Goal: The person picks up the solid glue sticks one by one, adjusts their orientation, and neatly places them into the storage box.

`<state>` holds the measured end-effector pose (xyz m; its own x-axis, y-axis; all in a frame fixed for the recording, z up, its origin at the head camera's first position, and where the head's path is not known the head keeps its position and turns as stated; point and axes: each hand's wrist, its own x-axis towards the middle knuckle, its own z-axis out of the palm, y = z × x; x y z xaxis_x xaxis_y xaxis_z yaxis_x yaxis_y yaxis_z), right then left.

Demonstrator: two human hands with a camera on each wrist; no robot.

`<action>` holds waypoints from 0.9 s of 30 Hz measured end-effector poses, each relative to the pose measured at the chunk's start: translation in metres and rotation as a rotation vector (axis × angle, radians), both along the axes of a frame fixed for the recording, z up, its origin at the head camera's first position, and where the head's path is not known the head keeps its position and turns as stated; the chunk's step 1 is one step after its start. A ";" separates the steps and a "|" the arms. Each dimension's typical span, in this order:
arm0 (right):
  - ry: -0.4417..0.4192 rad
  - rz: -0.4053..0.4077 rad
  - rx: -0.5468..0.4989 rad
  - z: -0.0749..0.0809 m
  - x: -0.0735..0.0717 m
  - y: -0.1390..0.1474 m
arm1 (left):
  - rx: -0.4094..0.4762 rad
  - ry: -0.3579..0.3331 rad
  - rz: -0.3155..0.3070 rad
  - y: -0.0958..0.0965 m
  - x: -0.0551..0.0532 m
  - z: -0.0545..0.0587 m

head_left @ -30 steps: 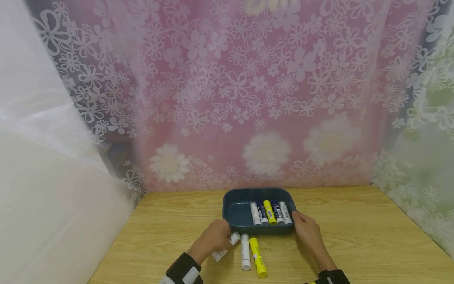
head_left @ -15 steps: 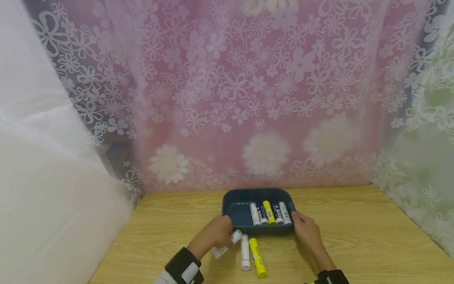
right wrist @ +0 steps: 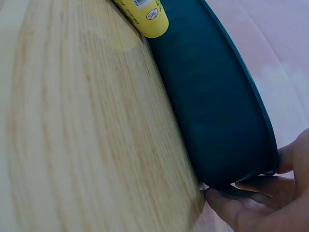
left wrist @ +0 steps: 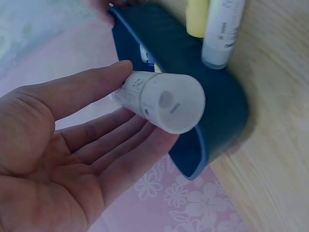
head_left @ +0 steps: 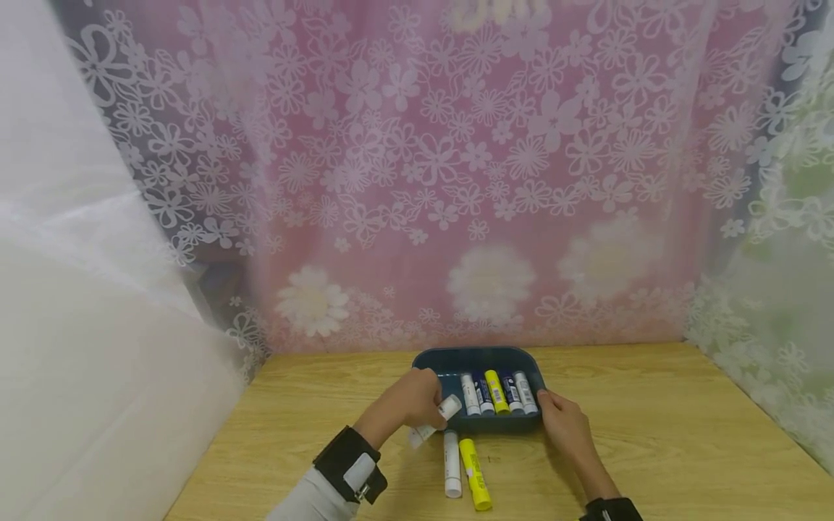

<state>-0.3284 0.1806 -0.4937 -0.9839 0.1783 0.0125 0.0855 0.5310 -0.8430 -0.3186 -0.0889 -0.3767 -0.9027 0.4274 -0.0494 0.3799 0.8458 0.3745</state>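
In the head view my left hand (head_left: pixel 413 400) is over the front left corner of a dark teal tray (head_left: pixel 489 425). It pinches a white glue stick (left wrist: pixel 169 104) between thumb and fingers, tilted, one flat end facing the left wrist camera. My right hand (head_left: pixel 567 421) grips the tray's right end, thumb at the rim and fingers low against the outside in the right wrist view. Inside the tray's right half, several glue sticks lie side by side: white ones, dark blue-labelled ones and a yellow one (head_left: pixel 496 391). My left hand hides part of the tray's left side.
On the wooden table (head_left: pixel 313 463), a white glue stick (head_left: pixel 452 464) and a yellow glue stick (head_left: pixel 476 475) lie in front of the tray. A pink flowered curtain (head_left: pixel 391 181) hangs behind the table, and pale sheets (head_left: pixel 98 325) stand at the sides.
My left hand has lifted the white glue stick from in front of the tray, moving forward and right to above its front left rim. The right hand stays at the tray's end.
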 end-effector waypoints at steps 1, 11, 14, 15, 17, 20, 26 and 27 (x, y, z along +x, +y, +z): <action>-0.001 0.001 0.001 0.000 0.000 0.000 | 0.008 0.003 0.000 0.001 -0.002 0.002; 0.005 -0.001 0.012 -0.001 0.000 0.000 | 0.164 0.014 0.058 0.014 -0.033 0.006; 0.001 -0.005 0.027 -0.001 0.000 0.000 | 0.196 0.017 0.092 0.016 -0.039 0.007; 0.000 -0.005 0.031 -0.001 -0.001 0.000 | 0.202 0.023 0.099 0.016 -0.041 0.007; -0.002 -0.002 0.030 0.000 -0.001 0.000 | 0.209 0.041 0.110 0.018 -0.043 0.007; -0.003 0.001 0.026 0.000 -0.001 0.000 | 0.222 0.072 0.133 0.021 -0.047 0.008; -0.006 -0.003 0.019 -0.001 -0.002 0.000 | 0.253 0.116 0.229 0.029 -0.056 0.006; -0.007 -0.005 0.018 -0.001 -0.003 0.000 | 0.256 0.121 0.247 0.030 -0.058 0.004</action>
<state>-0.3313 0.1804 -0.4948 -0.9831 0.1827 0.0093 0.0936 0.5461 -0.8325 -0.3762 -0.0585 -0.3727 -0.9730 0.1803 0.1443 0.2303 0.8026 0.5503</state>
